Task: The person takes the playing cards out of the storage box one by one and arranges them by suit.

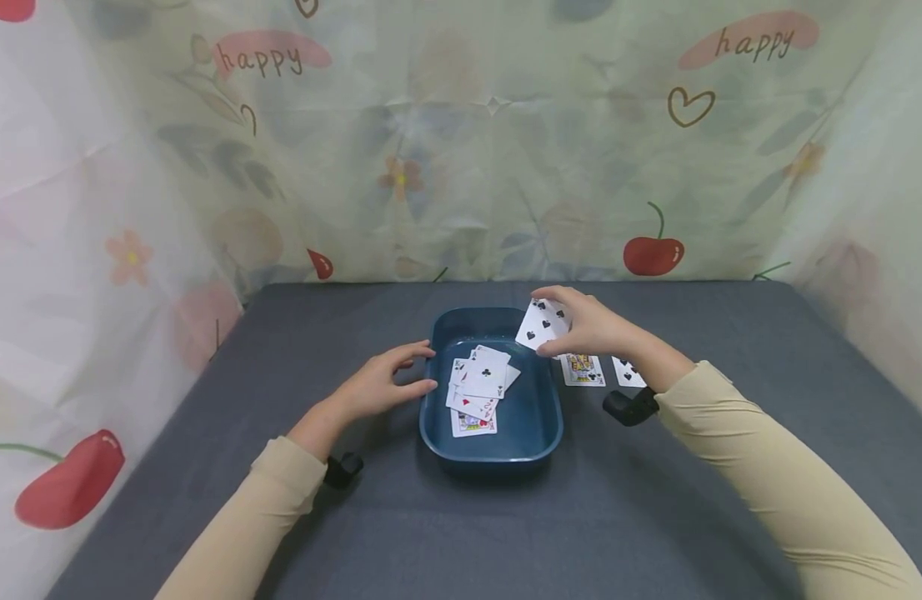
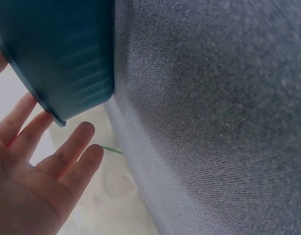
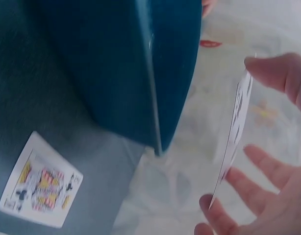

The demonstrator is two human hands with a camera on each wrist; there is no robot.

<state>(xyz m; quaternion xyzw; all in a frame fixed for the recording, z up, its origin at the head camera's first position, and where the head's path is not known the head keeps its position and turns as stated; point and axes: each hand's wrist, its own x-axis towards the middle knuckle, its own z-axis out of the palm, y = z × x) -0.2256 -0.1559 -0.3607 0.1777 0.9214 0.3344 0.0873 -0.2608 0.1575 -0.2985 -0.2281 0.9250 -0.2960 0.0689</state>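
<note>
Touching the tub (image 1: 528,429) at mid-frame, the left hand (image 1: 374,383) has spread fingers gripping nothing; a nudge could shift the tub. Inside it, a loose heap of cards (image 1: 485,379) might slide if another landed askew. By the tub's upper right corner, the right hand (image 1: 598,325) pinches a spade card (image 1: 539,323) by its edges; overtight fingers could flick it away. Farther right, a low sleeve (image 1: 761,467) could drag the king card (image 1: 583,371) and the half-hidden card (image 1: 626,372) across the table (image 1: 446,533).
</note>
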